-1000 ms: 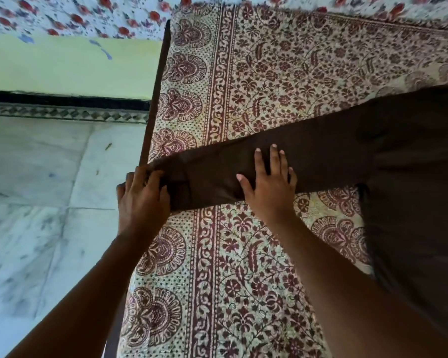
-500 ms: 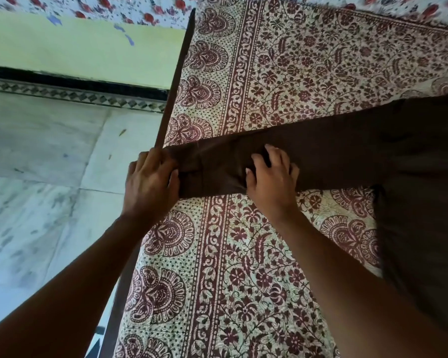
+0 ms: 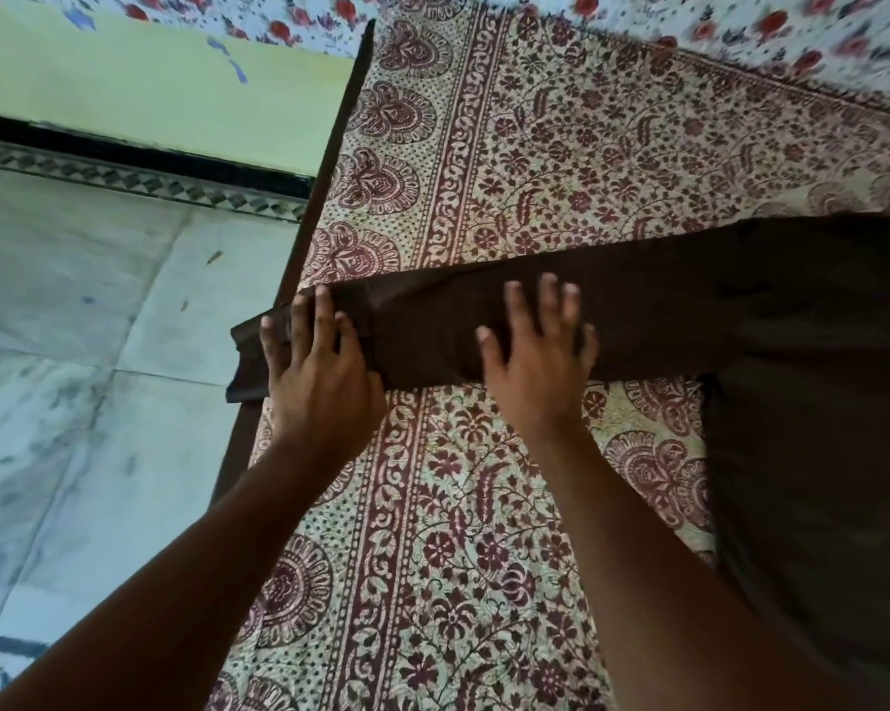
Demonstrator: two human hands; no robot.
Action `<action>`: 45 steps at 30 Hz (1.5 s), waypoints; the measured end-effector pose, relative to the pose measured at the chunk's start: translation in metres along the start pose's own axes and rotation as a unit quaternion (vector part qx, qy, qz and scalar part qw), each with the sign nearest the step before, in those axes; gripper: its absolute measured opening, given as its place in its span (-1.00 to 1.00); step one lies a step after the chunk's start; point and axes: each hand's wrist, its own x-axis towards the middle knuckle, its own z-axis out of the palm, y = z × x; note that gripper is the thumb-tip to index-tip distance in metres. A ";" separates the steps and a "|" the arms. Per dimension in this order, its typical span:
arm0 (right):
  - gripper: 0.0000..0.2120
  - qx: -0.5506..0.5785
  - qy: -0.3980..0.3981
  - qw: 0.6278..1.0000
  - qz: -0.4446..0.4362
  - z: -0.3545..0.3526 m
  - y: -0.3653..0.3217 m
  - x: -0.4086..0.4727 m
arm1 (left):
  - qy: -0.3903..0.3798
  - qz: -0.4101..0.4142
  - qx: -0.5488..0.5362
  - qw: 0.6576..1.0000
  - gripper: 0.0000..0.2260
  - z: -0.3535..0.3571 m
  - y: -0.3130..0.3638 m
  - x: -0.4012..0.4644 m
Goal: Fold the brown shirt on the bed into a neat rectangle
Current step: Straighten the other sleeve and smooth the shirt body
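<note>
The brown shirt (image 3: 812, 402) lies on the bed at the right, its body running down the right edge of the view. One long sleeve (image 3: 653, 305) stretches left across the bed, and its cuff end hangs just past the bed's left edge. My left hand (image 3: 319, 377) rests flat on the cuff end with fingers spread. My right hand (image 3: 535, 351) presses flat on the middle of the sleeve, fingers straight and spread.
A cream and maroon floral bedsheet (image 3: 483, 505) covers the bed. The dark wooden bed frame edge (image 3: 330, 146) runs along its left side. Beyond it lie a marble floor (image 3: 73, 351) and a pale green wall (image 3: 150, 84). A floral cloth (image 3: 740, 23) lies at the top.
Both hands went from curled on the sleeve to flat with fingers spread. The cuff end now sticks out past the bed edge under my left hand.
</note>
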 end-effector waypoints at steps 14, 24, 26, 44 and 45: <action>-0.39 -0.021 0.040 0.989 0.141 -0.048 0.163 0.011 | -0.069 0.099 0.039 0.992 -0.37 -0.026 0.150 0.041; -0.43 0.106 0.002 0.993 -0.054 -0.046 0.240 -0.024 | -0.131 0.100 0.029 0.986 -0.56 0.007 0.311 0.041; -0.43 0.057 0.069 0.996 0.028 -0.055 0.266 -0.014 | -0.103 0.081 0.060 0.990 -0.56 0.001 0.332 0.043; -0.32 -0.037 -0.032 0.999 -0.007 -0.049 0.349 -0.064 | -0.123 0.185 -0.011 0.975 -0.40 0.047 0.439 0.103; -0.33 -0.026 -0.016 0.999 0.019 -0.051 0.355 -0.057 | -0.094 0.189 -0.017 0.977 -0.41 0.049 0.440 0.099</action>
